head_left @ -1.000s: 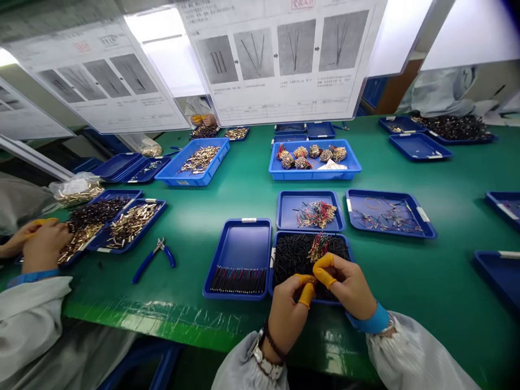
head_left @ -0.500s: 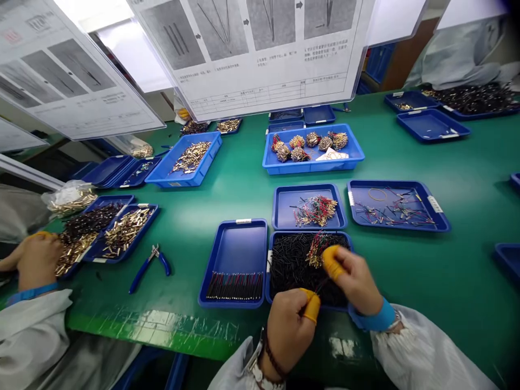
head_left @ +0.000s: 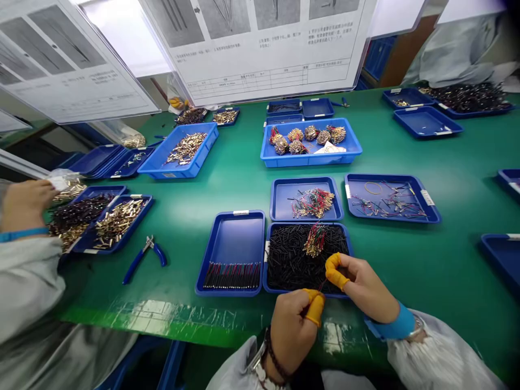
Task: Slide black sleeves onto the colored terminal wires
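Note:
My left hand (head_left: 294, 325), with yellow finger cots on thumb and forefinger, is closed in a pinch. A thin reddish wire (head_left: 323, 284) sticks up from its fingertips. Just right of it my right hand (head_left: 368, 287), also in yellow cots, has thumb and forefinger curled together close to that wire; what lies between them is too small to make out. Both hands are over the near right edge of a blue tray (head_left: 266, 271) of short black tubes (head_left: 288, 260). A bundle of red and green wires with gold ends (head_left: 315, 241) lies on the tubes.
Left stands a tray (head_left: 238, 238) with a row of black-sleeved wires (head_left: 231, 276). Behind are trays of loose wires (head_left: 314, 203) and offcuts (head_left: 392, 206). Blue-handled cutters (head_left: 144, 257) lie farther left, near a co-worker's hand (head_left: 26, 206). Hanging instruction sheets (head_left: 264, 59) cover the top.
My right hand has moved from the wire bundle down toward my left hand, uncovering the bundle. The co-worker's hand has gone from the tray up to a plastic bag. The view has shifted slightly.

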Available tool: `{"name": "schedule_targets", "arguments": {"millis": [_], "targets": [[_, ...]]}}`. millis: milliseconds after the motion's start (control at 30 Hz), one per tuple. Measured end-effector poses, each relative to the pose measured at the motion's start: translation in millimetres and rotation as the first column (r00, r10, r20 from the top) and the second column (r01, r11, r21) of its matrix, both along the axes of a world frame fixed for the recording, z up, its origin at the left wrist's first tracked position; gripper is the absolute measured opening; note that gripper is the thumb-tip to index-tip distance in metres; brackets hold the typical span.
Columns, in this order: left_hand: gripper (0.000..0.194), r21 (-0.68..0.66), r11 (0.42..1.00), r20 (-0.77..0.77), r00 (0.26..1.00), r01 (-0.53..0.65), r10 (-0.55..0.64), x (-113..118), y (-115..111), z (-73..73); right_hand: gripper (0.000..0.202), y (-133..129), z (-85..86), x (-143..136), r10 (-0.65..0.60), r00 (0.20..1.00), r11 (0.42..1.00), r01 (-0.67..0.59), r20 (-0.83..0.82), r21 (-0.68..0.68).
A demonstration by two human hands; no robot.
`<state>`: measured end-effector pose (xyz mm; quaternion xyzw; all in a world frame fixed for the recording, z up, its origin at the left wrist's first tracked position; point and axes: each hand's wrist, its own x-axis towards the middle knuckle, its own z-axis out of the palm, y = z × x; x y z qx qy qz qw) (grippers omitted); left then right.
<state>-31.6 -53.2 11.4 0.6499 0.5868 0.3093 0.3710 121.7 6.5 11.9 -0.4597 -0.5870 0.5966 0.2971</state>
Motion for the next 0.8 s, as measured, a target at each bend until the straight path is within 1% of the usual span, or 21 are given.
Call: {"name": "schedule_targets", "arguments": {"millis": [67,100,133,167,200,233,267,300,367,400,433,500,600,667,733,767,800], "targets": [[0.035,-0.001,1.0,0.002,1.0,-0.003,0.003,1,-2,-0.6,0.009,-2,-5.0,2,-0.041,0.998,0.996,0.037,0.045,0.082],[0.035,-0.004,1.0,0.008,1.0,-0.005,0.005,1,-3,-0.7,0.009,-2,-8.1,5,-0.102,0.992,0.987,0.091,0.071,0.134],[0.035,-0.009,1.0,0.018,1.0,-0.006,0.006,1,-4,-0.8,0.009,-1,-11.3,10,-0.201,0.975,0.966,0.182,0.092,0.186],[0.034,-0.017,1.0,0.031,0.999,-0.007,0.007,1,-5,-0.8,0.01,-1,-14.0,15,-0.31,0.945,0.932,0.281,0.104,0.228],[0.034,-0.029,1.0,0.047,0.999,-0.008,0.009,0,-6,-0.9,0.011,0,-16.1,22,-0.442,0.891,0.876,0.405,0.101,0.261],[0.033,-0.042,0.999,0.065,0.998,-0.011,0.014,-1,-7,-1.2,0.012,1,-17.2,28,-0.531,0.842,0.831,0.494,0.096,0.256],[0.032,-0.056,0.998,0.083,0.996,-0.017,0.022,-1,-8,-1.6,0.012,1,-17.2,33,-0.54,0.837,0.83,0.511,0.092,0.224],[0.031,-0.066,0.997,0.098,0.995,-0.026,0.032,-2,-9,-2.1,0.012,0,-16.4,37,-0.484,0.871,0.867,0.465,0.082,0.179],[0.029,-0.08,0.996,0.117,0.992,-0.039,0.048,-2,-10,-3.3,0.014,-6,-13.3,37,-0.302,0.953,0.952,0.3,0.037,0.061],[0.028,-0.085,0.996,0.119,0.992,-0.038,0.048,-1,-10,-3.9,0.015,-10,-11.6,34,-0.225,0.974,0.974,0.225,0.007,0.013],[0.028,-0.089,0.996,0.116,0.992,-0.031,0.041,0,-10,-4.4,0.015,-14,-10.3,30,-0.175,0.985,0.984,0.174,-0.014,-0.025],[0.029,-0.101,0.995,0.102,0.995,-0.001,0.012,2,-10,-4.8,0.013,-23,-9.6,20,-0.125,0.992,0.99,0.122,-0.029,-0.067],[0.032,-0.11,0.993,0.086,0.996,0.042,-0.032,6,-10,-3.9,0.011,-31,-13.8,11,-0.09,0.996,0.995,0.089,-0.012,-0.054],[0.035,-0.099,0.994,0.078,0.996,0.052,-0.044,7,-11,-3.6,0.008,-29,-18.6,16,-0.108,0.994,0.994,0.108,-0.002,-0.01],[0.037,-0.086,0.995,0.069,0.997,0.045,-0.039,6,-13,-4.9,0.003,-24,-22.7,31,-0.232,0.973,0.971,0.232,0.002,0.06],[0.038,-0.085,0.996,0.065,0.997,0.039,-0.034,4,-15,-6.5,0.003,-20,-23.7,40,-0.339,0.941,0.935,0.336,0.006,0.115],[0.037,-0.091,0.995,0.062,0.998,0.03,-0.024,1,-16,-8.6,0.005,-16,-23.9,50,-0.446,0.895,0.882,0.437,0.015,0.174]]}}
